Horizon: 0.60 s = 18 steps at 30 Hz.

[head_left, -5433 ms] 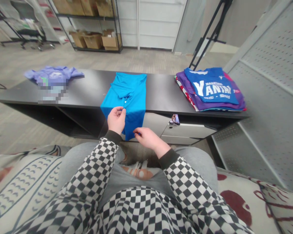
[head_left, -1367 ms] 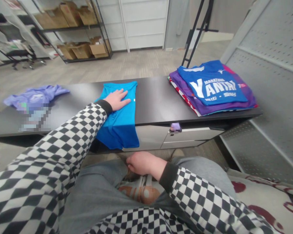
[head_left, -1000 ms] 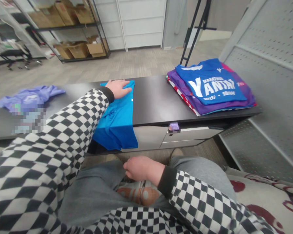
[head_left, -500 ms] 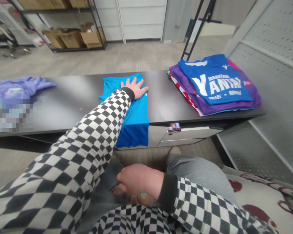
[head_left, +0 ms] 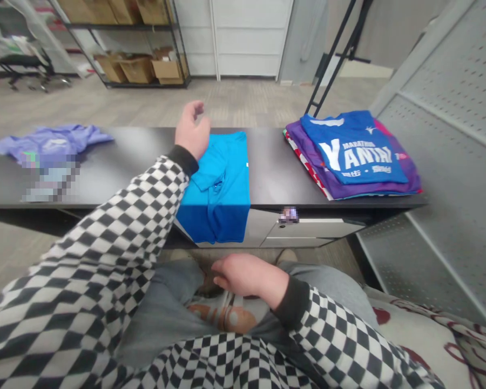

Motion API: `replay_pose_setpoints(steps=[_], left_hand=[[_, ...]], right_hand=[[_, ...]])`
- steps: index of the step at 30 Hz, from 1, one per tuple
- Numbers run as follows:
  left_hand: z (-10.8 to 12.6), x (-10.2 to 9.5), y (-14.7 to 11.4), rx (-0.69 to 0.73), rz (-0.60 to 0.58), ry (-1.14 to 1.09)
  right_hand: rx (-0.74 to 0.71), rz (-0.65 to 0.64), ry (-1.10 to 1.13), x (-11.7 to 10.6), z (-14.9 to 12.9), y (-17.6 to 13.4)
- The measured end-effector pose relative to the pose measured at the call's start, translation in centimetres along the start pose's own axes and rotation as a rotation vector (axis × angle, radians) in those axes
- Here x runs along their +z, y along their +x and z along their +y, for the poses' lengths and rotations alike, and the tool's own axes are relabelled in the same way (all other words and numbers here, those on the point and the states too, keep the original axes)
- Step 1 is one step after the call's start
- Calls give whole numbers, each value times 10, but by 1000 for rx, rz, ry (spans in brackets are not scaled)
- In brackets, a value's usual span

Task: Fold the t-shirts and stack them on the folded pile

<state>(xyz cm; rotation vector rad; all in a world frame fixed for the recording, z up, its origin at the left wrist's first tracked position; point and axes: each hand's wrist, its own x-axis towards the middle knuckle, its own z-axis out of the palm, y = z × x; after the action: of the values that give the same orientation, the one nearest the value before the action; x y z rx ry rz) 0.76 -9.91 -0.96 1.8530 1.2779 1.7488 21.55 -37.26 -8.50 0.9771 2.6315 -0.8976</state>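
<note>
A bright blue T-shirt (head_left: 230, 162) lies on the dark table, its lower part hanging over the front edge. A sleeve-like flap is folded across its top, with wrinkles around it. My left hand (head_left: 193, 128) is raised at the shirt's upper left corner, fingers loosely bent and nothing visible between them. Whether it still brushes the cloth is hard to tell. Over my lap, my right hand (head_left: 247, 276) hovers away from the table, thumb apart from the loosely bent fingers. Its fingertips are partly hidden and no item shows in it.
To the right, a pile of folded shirts (head_left: 356, 151) has a blue printed one on top. A crumpled lavender garment (head_left: 59, 143) lies at the table's left end. Drawers (head_left: 308, 229) sit beneath the table (head_left: 267, 178). A grey perforated panel (head_left: 441, 140) borders the right side.
My left hand was spread flat on the shirt; it has lifted off toward the upper left with fingers bent. The shirt's left part is now folded over. My right hand has shifted slightly up.
</note>
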Motion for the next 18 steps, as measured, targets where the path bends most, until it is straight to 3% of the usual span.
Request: replay_pose_setpoints(steps=[2, 4, 7, 9, 11, 15, 18], left_hand=[[28, -48, -44, -9, 42, -38], [48, -92, -108, -75, 20, -72], [49, -132, -206, -470, 22, -18], [36, -138, -249, -803, -48, 16], [19, -132, -268, -972, -125, -8], [-5, -107, -267, -983, -66, -122], [-15, -98, -264, -953, 35, -125]], right_hand=[[17, 33, 26, -9, 12, -12], [79, 94, 76, -14, 33, -24], [294, 287, 227, -9, 75, -29], [475, 506, 374, 4, 101, -19], [588, 713, 583, 24, 119, 2], [511, 948, 1009, 60, 129, 46], [424, 953, 1082, 74, 130, 62]])
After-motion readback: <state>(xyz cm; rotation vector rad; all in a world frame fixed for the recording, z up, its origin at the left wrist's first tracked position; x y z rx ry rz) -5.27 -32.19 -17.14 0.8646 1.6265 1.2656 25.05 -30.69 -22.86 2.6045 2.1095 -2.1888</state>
